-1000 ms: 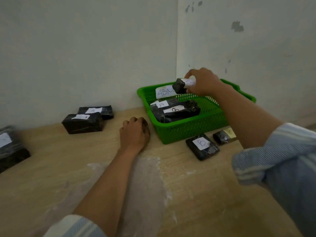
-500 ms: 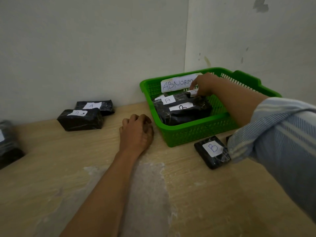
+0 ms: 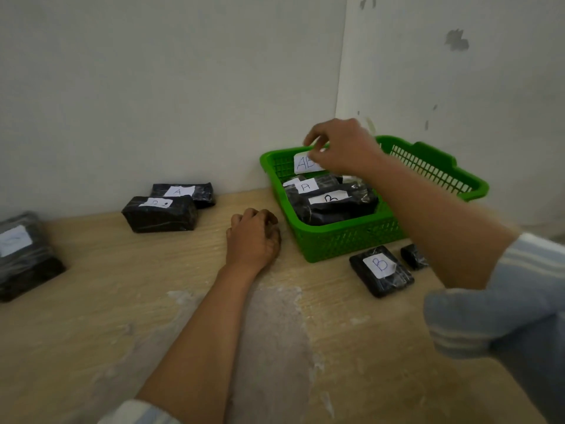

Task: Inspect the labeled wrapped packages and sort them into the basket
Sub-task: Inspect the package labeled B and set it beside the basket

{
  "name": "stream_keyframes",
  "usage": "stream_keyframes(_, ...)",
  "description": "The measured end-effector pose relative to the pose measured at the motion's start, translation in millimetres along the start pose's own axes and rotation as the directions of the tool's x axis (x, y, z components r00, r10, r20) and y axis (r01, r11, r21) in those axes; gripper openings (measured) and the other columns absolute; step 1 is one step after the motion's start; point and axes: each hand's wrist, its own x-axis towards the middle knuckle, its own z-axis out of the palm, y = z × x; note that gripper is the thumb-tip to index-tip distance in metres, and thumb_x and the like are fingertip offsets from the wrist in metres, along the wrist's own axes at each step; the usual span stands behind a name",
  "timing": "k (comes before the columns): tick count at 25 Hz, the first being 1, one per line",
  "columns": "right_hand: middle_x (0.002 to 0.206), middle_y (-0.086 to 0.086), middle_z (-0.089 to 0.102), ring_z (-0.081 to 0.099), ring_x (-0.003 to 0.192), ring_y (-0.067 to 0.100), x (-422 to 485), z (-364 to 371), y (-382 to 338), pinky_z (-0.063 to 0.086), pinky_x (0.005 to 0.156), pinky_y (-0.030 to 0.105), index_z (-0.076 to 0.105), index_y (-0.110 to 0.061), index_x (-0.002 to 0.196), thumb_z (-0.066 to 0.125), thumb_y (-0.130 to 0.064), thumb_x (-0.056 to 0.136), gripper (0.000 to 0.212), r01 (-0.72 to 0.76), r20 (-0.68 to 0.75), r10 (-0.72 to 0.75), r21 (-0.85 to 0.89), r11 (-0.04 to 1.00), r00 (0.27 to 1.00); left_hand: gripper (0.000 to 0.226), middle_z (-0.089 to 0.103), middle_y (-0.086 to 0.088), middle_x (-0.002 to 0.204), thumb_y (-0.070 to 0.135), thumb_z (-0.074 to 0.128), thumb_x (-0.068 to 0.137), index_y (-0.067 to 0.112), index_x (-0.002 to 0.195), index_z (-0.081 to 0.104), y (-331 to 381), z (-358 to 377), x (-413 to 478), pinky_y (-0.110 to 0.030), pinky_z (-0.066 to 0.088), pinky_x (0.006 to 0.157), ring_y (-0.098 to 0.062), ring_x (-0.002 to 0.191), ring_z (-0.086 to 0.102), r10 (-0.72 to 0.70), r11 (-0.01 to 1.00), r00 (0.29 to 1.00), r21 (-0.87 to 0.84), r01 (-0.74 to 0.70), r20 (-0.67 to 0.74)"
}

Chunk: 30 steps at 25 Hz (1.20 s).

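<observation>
A green slotted basket (image 3: 342,243) stands in the wall corner with a white paper tag (image 3: 302,163) on its far rim. Inside lie black wrapped packages, one labeled A (image 3: 305,187) and one labeled B (image 3: 330,200). My right hand (image 3: 342,146) hovers above the basket's back edge, empty, its fingers loosely spread. My left hand (image 3: 252,237) rests as a fist on the table just left of the basket. A flat package marked B (image 3: 380,270) and a small black package (image 3: 412,256) lie in front of the basket.
Two black packages sit by the wall at left, one labeled A (image 3: 183,192) and one nearer (image 3: 160,214). A bigger wrapped package (image 3: 21,255) lies at the far left edge. The wooden table (image 3: 122,301) has a pale worn patch in the middle.
My right hand carried a small package into the basket, let it go there, and has lifted up empty above the rim. My left hand stayed put.
</observation>
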Motion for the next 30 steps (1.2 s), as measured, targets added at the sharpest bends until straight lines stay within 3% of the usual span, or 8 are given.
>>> stream_keyframes(8,0.092,-0.005,0.074,0.069,0.084,0.017,-45.0,82.2,-132.4,0.058,0.081,0.037,0.074,-0.026,0.103,0.061,-0.019,0.089,0.021,0.183,-0.032,-0.181,0.251,0.950,0.983,0.019,0.067,-0.004,0.122,0.021,0.064,0.094,0.021,0.111,0.071,-54.0,-82.4,-30.7,-0.035,0.046,0.097,-0.022,0.113,0.060,-0.020,0.993,1.000,-0.113,0.022,0.021)
stream_keyframes(11,0.117,0.003,0.070,0.066,0.106,0.026,-38.3,131.7,-154.7,0.054,0.092,0.038,0.067,-0.024,0.121,0.063,-0.022,0.088,0.034,0.126,0.064,-0.143,0.224,0.966,0.988,0.019,0.068,-0.004,0.121,0.020,0.064,0.094,0.019,0.111,0.072,-106.9,-120.1,-53.8,-0.033,0.047,0.092,-0.022,0.112,0.062,-0.097,0.995,0.993,-0.047,0.094,-0.069)
stream_keyframes(15,0.157,0.008,0.032,0.045,0.136,0.033,-30.1,184.8,-174.1,0.044,0.110,0.046,0.028,-0.015,0.157,0.072,-0.037,0.089,0.084,0.029,0.207,-0.059,0.141,0.990,0.976,0.016,0.067,0.001,0.117,0.019,0.063,0.096,0.021,0.110,0.071,-156.2,-140.9,-82.0,-0.026,0.045,0.090,-0.013,0.106,0.060,-0.274,0.958,0.958,-0.109,0.265,-0.085)
stream_keyframes(18,0.153,0.009,0.035,0.048,0.131,0.034,-27.0,206.4,-182.5,0.046,0.105,0.043,0.037,-0.015,0.148,0.074,-0.030,0.088,0.073,-0.071,0.146,0.046,0.170,0.983,0.988,0.016,0.067,0.003,0.116,0.016,0.063,0.095,0.024,0.106,0.071,-169.6,-139.0,-91.4,-0.024,0.046,0.089,-0.012,0.103,0.062,-0.325,0.917,0.935,-0.287,0.276,-0.139)
stream_keyframes(22,0.127,0.005,0.061,0.059,0.115,0.028,-39.9,204.2,-201.2,0.047,0.087,0.033,0.050,-0.019,0.125,0.075,-0.007,0.082,0.052,-0.031,0.006,0.032,0.406,0.914,0.999,0.041,0.059,0.003,0.128,0.029,0.068,0.095,0.024,0.133,0.056,-170.3,-146.0,-90.0,-0.013,0.043,0.075,-0.005,0.093,0.060,-0.420,0.793,0.889,-0.551,0.260,-0.184)
stream_keyframes(25,0.115,-0.002,0.065,0.063,0.104,0.024,-51.4,178.7,-222.0,0.053,0.086,0.040,0.052,-0.026,0.117,0.073,-0.001,0.077,0.052,0.157,-0.172,-0.081,0.492,0.856,0.982,0.080,0.049,0.002,0.133,0.059,0.068,0.087,0.032,0.151,0.028,-163.4,-171.3,-87.2,-0.028,0.055,0.090,-0.012,0.103,0.065,-0.500,0.529,0.859,-0.823,0.205,-0.108)
stream_keyframes(28,0.111,-0.009,0.062,0.060,0.094,0.023,-63.6,145.6,-237.0,0.055,0.080,0.047,0.051,-0.036,0.114,0.068,0.004,0.075,0.059,0.316,-0.322,-0.173,0.472,0.823,0.931,0.063,0.062,0.001,0.119,0.052,0.062,0.094,0.029,0.146,0.036,-149.9,-209.9,-86.2,-0.032,0.060,0.089,-0.024,0.105,0.071,-0.447,0.298,0.892,-0.951,0.086,-0.060)
stream_keyframes(30,0.115,-0.012,0.061,0.059,0.097,0.022,-74.1,124.3,-242.1,0.057,0.077,0.045,0.051,-0.038,0.119,0.067,0.004,0.077,0.062,0.361,-0.370,-0.189,0.480,0.799,0.910,0.047,0.068,-0.004,0.116,0.039,0.065,0.097,0.021,0.138,0.051,-137.7,-230.6,-87.7,-0.028,0.061,0.084,-0.023,0.108,0.071,-0.386,0.298,0.918,-0.954,0.028,-0.094)
